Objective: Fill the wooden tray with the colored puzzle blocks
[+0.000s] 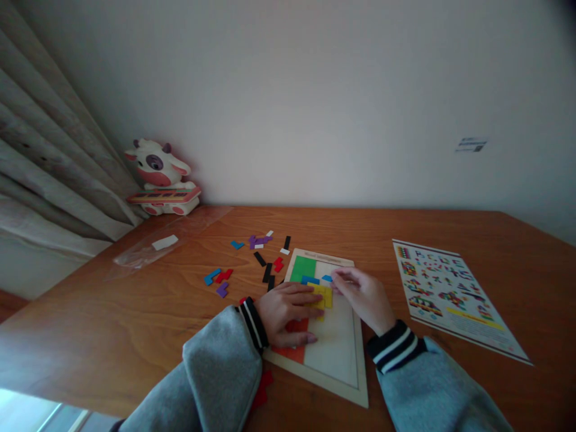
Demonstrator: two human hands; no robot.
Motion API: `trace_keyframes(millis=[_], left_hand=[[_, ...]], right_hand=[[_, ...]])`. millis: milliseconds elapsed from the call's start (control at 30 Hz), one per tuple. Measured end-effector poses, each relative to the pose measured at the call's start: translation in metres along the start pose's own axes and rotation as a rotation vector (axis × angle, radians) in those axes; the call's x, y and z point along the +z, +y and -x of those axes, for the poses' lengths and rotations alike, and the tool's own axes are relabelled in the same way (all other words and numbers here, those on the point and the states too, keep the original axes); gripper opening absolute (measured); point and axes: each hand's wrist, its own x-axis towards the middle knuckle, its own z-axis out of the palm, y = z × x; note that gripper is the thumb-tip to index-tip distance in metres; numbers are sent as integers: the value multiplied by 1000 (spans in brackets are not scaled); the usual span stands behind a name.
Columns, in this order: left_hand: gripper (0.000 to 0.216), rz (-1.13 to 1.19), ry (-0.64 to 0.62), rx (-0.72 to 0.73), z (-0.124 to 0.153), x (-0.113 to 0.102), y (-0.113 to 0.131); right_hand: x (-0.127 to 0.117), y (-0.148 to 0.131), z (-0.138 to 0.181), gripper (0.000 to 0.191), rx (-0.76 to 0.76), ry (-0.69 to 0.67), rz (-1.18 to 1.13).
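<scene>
A wooden puzzle board (335,384) lies tilted on the table with green pieces (303,268), orange-red pieces (288,353) and yellow pieces (327,298) in it. My left hand (290,309) rests palm down across its left side, fingers spread over the yellow and red pieces and partly hiding them. At the board's upper right, my right hand (362,297) has thumb and forefinger pinched at a small blue puzzle piece (327,278). Another blue piece (309,280) sits just above the yellow ones.
Loose black (260,259), purple (222,290), red (278,264) and blue pieces (237,245) lie left of the board. A printed pattern sheet (454,294) is on the right. At the back left stand a toy cow keyboard (164,180) and a clear plastic bag (139,257).
</scene>
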Motion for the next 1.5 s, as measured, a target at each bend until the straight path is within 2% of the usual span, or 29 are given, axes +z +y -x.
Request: trace_keyframes(millis=[200,333,533,667,800,1033,1200,1500], left_hand=[[47,1,-14,-10,1,1,-1],[46,3,3,-21,1,2,-1],[45,9,18,-27,1,4,-2],[45,13,17,-26,1,5,-2],[45,16,9,-39,1,4,-1],[45,17,15,-38,1,5,-1],[45,10,19,-31,1,7,-3],[46,6,13,-27,1,6,-3]], right_hand=[[-1,7,-3,29,11,-41,-35],[1,8,-4,31,-62,3,1],[2,14,-8,43,-31,85,-69],[2,18,-11,32,-105,62,112],[4,14,-13,29,-146,47,288],[7,11,-13,32,-159,35,410],[8,16,-13,29,-173,50,413],[8,15,-15,34,-210,167,312]])
